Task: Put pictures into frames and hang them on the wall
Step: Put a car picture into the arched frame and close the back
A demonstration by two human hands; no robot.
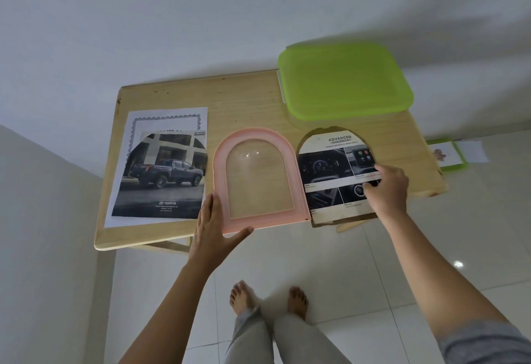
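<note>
A pink arch-shaped picture frame (260, 179) with a clear pane lies on the wooden table (250, 104). My left hand (217, 227) grips its lower left corner, thumb along the bottom edge. To the right lies an arch-cut brochure picture (330, 173) on a brown backing board of the same shape. My right hand (386, 188) pinches the picture's right edge. At the table's left, a truck brochure page (165, 173) lies on a white bordered sheet (169, 117).
A box with a green lid (344, 81) stands at the table's back right. On the floor to the right lie a green-edged card (446, 153) and a white paper (472, 150). A white wall rises behind the table. My bare feet (268, 297) stand on tiles.
</note>
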